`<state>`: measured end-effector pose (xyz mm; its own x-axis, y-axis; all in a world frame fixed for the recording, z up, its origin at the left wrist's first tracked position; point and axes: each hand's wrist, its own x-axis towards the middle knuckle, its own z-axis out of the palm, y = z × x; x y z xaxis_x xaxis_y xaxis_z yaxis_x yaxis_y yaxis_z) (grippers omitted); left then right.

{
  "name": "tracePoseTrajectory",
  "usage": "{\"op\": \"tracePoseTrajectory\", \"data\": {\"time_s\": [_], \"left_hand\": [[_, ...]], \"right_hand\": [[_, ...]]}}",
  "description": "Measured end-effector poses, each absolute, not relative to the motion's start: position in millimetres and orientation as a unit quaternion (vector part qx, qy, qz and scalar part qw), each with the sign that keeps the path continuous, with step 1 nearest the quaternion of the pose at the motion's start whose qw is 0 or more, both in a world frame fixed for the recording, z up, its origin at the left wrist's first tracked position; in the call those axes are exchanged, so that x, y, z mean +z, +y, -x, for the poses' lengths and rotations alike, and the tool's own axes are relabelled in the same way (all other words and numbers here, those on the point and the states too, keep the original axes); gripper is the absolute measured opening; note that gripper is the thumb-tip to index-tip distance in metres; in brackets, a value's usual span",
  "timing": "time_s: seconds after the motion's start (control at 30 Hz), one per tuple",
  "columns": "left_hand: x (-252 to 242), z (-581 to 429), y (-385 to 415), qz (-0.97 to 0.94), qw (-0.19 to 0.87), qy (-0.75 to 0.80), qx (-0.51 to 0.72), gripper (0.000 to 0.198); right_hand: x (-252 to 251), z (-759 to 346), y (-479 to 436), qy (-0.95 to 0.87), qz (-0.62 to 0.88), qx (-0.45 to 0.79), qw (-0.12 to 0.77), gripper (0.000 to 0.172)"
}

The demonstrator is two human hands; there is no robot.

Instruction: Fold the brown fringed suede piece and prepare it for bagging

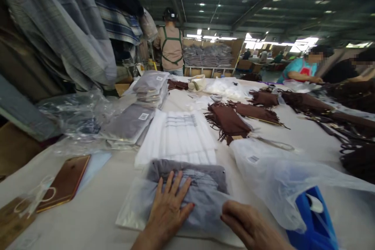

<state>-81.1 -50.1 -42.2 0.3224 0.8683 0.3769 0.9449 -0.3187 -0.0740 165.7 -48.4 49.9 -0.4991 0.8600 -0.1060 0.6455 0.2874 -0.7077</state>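
My left hand [169,206] lies flat with fingers spread on a folded grey garment [199,181] that sits partly inside a clear plastic bag [131,211] on the white table [88,218]. My right hand [249,226] rests at the garment's right edge on the bag, fingers curled downward; whether it grips the plastic is unclear. Beyond the garment lies a stack of flat white bags [178,136].
Packed grey garments [131,123] are piled at the left, brown fringed scarves [227,121] at the centre and right. A loose plastic bag [281,175] and blue object [315,218] lie at right, a brown phone [66,181] at left. Other people work farther back. Clothes hang at upper left.
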Motion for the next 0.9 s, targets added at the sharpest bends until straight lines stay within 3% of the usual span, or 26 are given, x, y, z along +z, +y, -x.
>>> {"op": "tracePoseTrajectory", "data": {"time_s": [0.27, 0.43, 0.53, 0.63, 0.77, 0.9], "left_hand": [[-42, 80, -52, 0.800, 0.129, -0.568, -0.145, 0.065], [-42, 82, -52, 0.796, 0.143, -0.570, -0.145, 0.063], [-43, 81, -53, 0.796, 0.153, -0.567, -0.146, 0.063], [-43, 78, -52, 0.797, 0.147, -0.566, -0.150, 0.063], [-39, 86, -51, 0.813, 0.137, -0.550, -0.133, 0.062], [-41, 132, -60, 0.824, 0.125, -0.545, -0.091, 0.049]], "right_hand": [[25, -140, 39, -0.805, 0.510, 0.297, 0.064, 0.016], [17, -166, 43, -0.750, 0.628, 0.191, 0.084, 0.024], [7, -169, 12, -0.737, 0.647, 0.089, 0.172, 0.020], [-24, -147, -30, -0.796, 0.522, -0.048, 0.302, 0.031], [-66, -116, -57, -0.848, 0.415, -0.166, 0.284, 0.070], [-72, -113, -55, -0.847, 0.432, -0.175, 0.256, 0.077]]}}
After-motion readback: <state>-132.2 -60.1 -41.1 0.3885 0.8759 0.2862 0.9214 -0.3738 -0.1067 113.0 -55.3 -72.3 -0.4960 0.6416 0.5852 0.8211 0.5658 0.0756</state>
